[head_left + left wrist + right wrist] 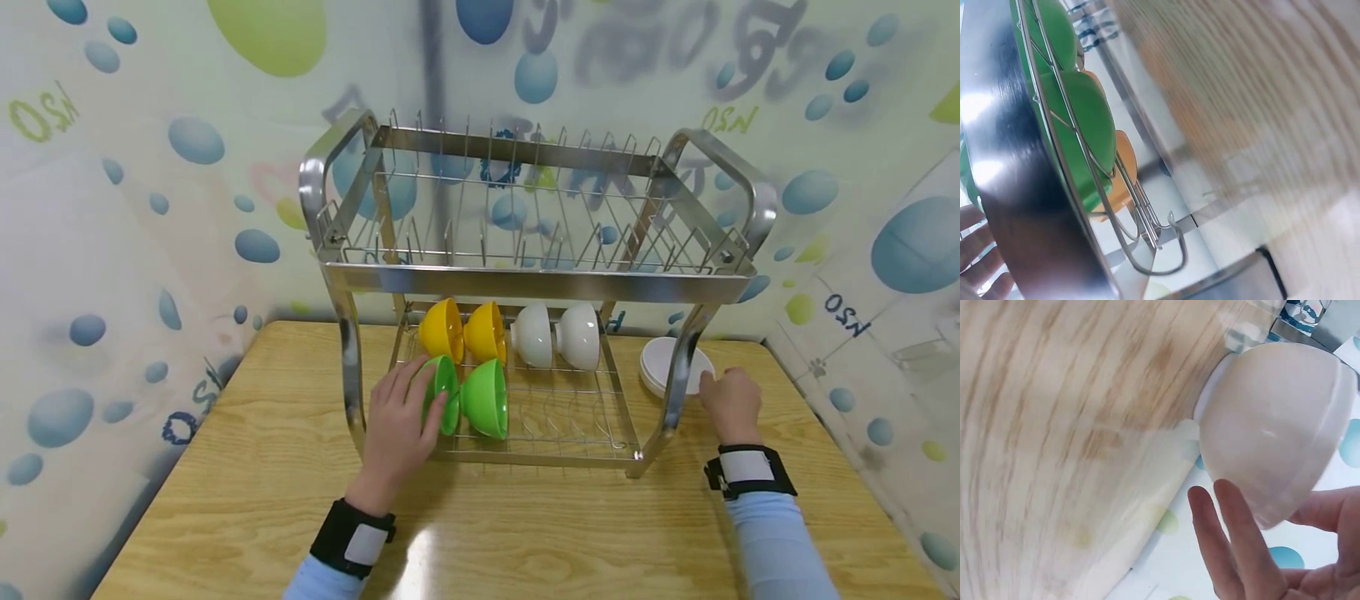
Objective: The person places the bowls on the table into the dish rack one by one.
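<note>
A metal two-tier dish rack (540,285) stands on the wooden table. At the lower tier's front left, my left hand (401,421) holds a green bowl (446,396) between fingers and thumb. A second green bowl (486,400) leans on its side just right of it. In the left wrist view, green bowls (1079,131) show behind the rack's wires, with fingertips at the lower left edge. To the right of the rack, my right hand (731,404) pinches the rim of a white dish (671,365), seen close up in the right wrist view as a rounded white dish (1272,425).
Behind the green bowls, two yellow bowls (441,330) and two white bowls (532,335) stand on edge in the lower tier. The upper tier has upright wire dividers (517,246). Patterned cloth walls (255,200) border the table (525,525) at the back and sides.
</note>
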Demonstrator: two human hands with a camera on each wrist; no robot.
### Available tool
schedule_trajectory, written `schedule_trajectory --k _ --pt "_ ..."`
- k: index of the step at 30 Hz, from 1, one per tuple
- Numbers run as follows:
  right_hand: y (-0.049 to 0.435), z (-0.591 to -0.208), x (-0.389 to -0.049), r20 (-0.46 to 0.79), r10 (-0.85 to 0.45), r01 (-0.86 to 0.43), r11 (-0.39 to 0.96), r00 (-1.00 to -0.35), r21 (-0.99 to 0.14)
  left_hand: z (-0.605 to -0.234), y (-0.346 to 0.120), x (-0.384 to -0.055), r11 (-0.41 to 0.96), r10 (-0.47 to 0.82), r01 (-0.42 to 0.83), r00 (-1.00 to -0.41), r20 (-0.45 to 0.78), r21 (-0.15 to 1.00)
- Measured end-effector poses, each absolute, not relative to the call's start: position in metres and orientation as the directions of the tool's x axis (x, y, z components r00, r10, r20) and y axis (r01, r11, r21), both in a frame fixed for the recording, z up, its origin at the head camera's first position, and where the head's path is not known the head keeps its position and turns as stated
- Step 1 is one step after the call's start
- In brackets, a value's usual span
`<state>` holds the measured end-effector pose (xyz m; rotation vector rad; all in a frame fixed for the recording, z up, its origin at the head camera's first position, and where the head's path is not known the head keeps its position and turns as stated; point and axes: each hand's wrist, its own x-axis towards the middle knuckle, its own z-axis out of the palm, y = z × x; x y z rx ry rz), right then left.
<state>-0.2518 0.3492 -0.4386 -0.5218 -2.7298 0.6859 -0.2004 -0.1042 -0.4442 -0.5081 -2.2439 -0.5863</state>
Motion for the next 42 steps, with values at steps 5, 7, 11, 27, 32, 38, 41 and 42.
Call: schedule_trajectory --k 5,7,11,27,32,38,41,42 --pt "0.352 -0.441 -0.259 0.169 0.390 0.273 0.839 -0.905 -0.471 -0.444 -0.107 -0.200 0.822 0.174 0.518 -0.624 0.762 0.236" --pt "0.353 -0.444 -0.262 0.142 0.412 0.301 0.824 -0.900 -0.480 -0.444 -0.108 -0.200 0.823 0.171 0.519 -0.614 0.770 0.231" --pt "0.354 -0.448 -0.267 0.129 0.440 0.331 0.810 -0.889 -0.484 -0.446 -0.108 -0.202 0.821 0.169 0.526 -0.595 0.786 0.221" --pt "0.352 -0.444 -0.272 0.196 0.381 0.275 0.866 -0.903 -0.417 -0.444 -0.106 -0.200 0.823 0.166 0.521 -0.601 0.782 0.226" --pt "0.352 -0.442 -0.274 0.222 0.377 0.271 0.879 -0.899 -0.393 -0.444 -0.106 -0.201 0.822 0.163 0.524 -0.592 0.789 0.223" --pt "0.351 -0.437 -0.275 0.258 0.391 0.271 0.875 -0.883 -0.401 -0.443 -0.105 -0.200 0.820 0.155 0.520 -0.603 0.783 0.238" --pt "0.351 -0.436 -0.275 0.251 0.404 0.285 0.870 -0.879 -0.402 -0.442 -0.104 -0.200 0.821 0.158 0.518 -0.610 0.776 0.241" --pt "0.351 -0.435 -0.275 0.254 0.405 0.285 0.869 -0.878 -0.404 -0.442 -0.104 -0.200 0.822 0.159 0.516 -0.614 0.773 0.242"
